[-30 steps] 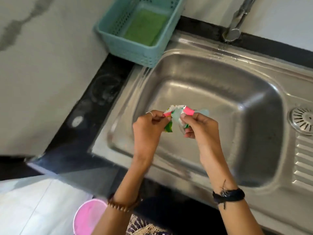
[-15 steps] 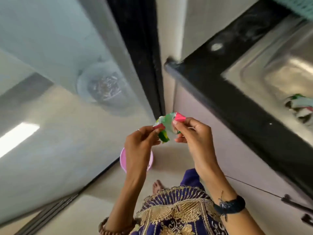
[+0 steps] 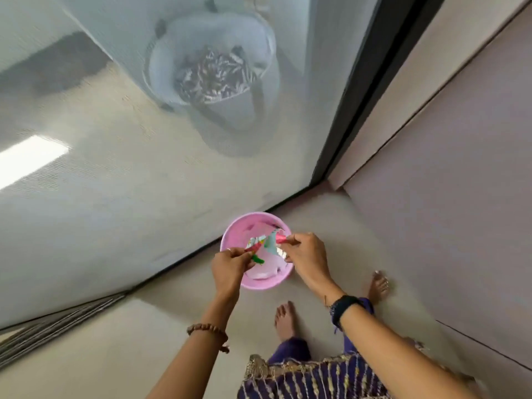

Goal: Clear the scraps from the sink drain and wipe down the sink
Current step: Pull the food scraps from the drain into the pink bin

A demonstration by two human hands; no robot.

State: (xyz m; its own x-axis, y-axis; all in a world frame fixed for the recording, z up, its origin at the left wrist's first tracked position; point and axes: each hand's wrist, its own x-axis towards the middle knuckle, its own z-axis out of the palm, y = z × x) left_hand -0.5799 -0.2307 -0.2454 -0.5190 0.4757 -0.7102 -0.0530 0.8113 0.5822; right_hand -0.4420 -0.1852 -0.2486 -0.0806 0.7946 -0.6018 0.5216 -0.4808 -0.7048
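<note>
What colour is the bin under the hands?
Pink, seen in the head view: the bin sits on the floor beneath the scraps.

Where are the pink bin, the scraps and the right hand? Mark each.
pink bin [image 3: 234, 228]: head view, on its far left rim.
scraps [image 3: 270, 242]: head view, on the pale green piece between the hands.
right hand [image 3: 308, 254]: head view, on the back of the hand.

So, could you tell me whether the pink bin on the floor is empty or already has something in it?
Not empty: the pink bin stands upright with pale crumpled scraps inside; how full, cannot tell.
</note>
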